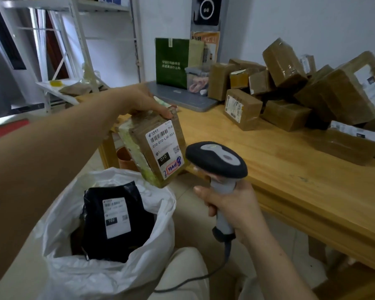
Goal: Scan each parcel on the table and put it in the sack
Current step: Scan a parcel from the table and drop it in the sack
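Parcel hangs over the sack, my left fingers pinching its top end, right fingers wrapped round the scanner; I judge the taped box stiff, light, slick, best gripped across edges.

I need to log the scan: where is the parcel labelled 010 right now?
In the head view, left of centre, the parcel labelled 010 is held by the left hand, above the white sack and just left of the scanner.
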A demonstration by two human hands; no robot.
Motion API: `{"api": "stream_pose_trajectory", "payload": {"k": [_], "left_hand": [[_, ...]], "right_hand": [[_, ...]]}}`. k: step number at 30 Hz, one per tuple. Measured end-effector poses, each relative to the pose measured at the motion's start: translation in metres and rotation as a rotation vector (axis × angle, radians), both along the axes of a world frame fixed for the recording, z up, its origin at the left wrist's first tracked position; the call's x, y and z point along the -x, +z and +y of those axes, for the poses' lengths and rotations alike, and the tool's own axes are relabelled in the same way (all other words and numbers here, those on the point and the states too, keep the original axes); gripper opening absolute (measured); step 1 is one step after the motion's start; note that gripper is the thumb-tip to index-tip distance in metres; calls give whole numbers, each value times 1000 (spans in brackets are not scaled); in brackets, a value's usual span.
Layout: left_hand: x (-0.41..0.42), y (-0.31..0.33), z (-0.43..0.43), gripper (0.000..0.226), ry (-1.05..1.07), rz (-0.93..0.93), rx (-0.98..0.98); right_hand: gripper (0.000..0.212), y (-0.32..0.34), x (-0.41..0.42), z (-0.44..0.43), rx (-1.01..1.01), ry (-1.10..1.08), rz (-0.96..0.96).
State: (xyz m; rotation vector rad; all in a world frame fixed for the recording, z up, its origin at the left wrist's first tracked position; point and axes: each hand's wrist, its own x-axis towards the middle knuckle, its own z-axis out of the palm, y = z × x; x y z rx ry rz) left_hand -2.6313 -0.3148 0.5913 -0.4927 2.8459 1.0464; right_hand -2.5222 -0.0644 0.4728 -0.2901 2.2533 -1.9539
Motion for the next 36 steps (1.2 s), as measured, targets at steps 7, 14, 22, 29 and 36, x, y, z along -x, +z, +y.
{"api": "stream_pose_trajectory", "payload": {"k": [7,14,22,29,36], "left_hand": [[-34,-52,-80,110,246,-73,150],[-73,-135,-159,56,497,-146,385],[-108,-276,-191,68,884,-38,-59],[-135,-350,-192,49,924,-159,-235],[-119,-340,-177,51,925,-258,-22]], "right_hand": [[11,-48,20,-39,58,1,-273],[12,-80,30,-96,16,27,-473],[8,-103,33,-133,-50,74,-543],[12,-113,39,-141,-43,89,-529],[9,-109,38,-137,-13,111,-542]]}}
